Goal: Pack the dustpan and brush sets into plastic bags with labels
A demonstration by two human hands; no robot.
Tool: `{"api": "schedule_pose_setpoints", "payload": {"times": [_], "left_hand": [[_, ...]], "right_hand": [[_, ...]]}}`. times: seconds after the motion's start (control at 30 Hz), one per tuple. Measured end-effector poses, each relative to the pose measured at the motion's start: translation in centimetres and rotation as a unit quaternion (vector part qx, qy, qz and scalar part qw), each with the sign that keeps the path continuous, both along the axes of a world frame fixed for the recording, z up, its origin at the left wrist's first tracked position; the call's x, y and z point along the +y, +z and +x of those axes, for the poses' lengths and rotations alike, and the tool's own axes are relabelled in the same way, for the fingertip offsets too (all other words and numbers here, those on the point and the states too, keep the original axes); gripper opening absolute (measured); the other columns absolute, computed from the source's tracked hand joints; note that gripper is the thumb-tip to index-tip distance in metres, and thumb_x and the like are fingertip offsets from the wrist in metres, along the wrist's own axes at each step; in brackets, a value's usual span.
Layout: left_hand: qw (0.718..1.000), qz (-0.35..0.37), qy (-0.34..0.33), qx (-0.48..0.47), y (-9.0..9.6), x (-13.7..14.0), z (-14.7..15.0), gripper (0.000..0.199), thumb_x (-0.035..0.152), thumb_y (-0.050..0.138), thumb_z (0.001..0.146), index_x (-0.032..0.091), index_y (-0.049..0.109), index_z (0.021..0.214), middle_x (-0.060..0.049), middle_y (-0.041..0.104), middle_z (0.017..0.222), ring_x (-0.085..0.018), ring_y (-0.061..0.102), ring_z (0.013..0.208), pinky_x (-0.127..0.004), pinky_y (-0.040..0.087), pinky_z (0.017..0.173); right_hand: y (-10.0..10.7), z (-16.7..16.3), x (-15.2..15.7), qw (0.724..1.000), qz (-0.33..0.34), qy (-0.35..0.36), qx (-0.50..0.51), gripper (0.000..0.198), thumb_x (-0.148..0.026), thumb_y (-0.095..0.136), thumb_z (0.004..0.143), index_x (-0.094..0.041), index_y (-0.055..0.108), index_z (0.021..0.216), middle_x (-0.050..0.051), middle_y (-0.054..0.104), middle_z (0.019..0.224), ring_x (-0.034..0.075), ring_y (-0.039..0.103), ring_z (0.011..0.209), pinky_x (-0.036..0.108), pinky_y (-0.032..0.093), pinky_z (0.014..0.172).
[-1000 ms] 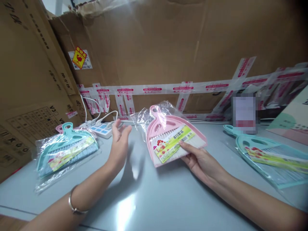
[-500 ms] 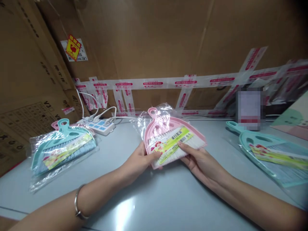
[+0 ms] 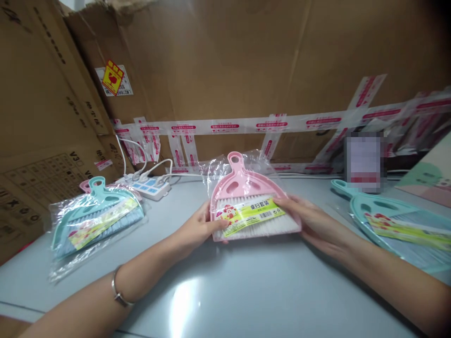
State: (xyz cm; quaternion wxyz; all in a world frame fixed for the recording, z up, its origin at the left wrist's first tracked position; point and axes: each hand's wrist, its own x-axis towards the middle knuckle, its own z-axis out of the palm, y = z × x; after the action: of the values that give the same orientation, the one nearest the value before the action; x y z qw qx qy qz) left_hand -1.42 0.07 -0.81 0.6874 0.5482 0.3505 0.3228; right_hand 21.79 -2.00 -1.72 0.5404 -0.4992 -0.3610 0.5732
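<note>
Tabletop (image 3: 225, 286): pale and fairly bright; a white streak of glare near the bottom suggests light from above; soft shadows under both forearms
Cardboard box (image 3: 225, 70): dimmer, in flat brown shade
Plastic bag (image 3: 217, 170): small shiny highlights around the pink dustpan (image 3: 246, 182)
Hands: right hand (image 3: 308, 218) slightly blurred; left hand (image 3: 195, 230) a little crisper
Turquoise dustpan (image 3: 405, 225): label soft, small print unreadable
Upright panel (image 3: 364, 159): pixelated
Edges: wide-angle stretching; upper right corner black
</note>
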Motion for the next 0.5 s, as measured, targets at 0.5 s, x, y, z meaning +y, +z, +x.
{"api": "schedule_pose_setpoints", "payload": {"times": [0.5], "left_hand": [[0.976,0.013,0.18,0.124,-0.4,1.2,0.1,0.029,0.039,0.06,0.077,0.012,0.059,0.089,0.002,0.057,0.058,-0.004,0.043,0.035,-0.016,0.031,0.033]], "right_hand": [[1.1,-0.4,-1.0,0.985,-0.008,0.155,0.081,0.06,-0.015,0.071,0.07,-0.02,0.049,0.126,0.007,0.066,0.113,0.019,0.063,0.102,0.026,0.053,0.085]]}}
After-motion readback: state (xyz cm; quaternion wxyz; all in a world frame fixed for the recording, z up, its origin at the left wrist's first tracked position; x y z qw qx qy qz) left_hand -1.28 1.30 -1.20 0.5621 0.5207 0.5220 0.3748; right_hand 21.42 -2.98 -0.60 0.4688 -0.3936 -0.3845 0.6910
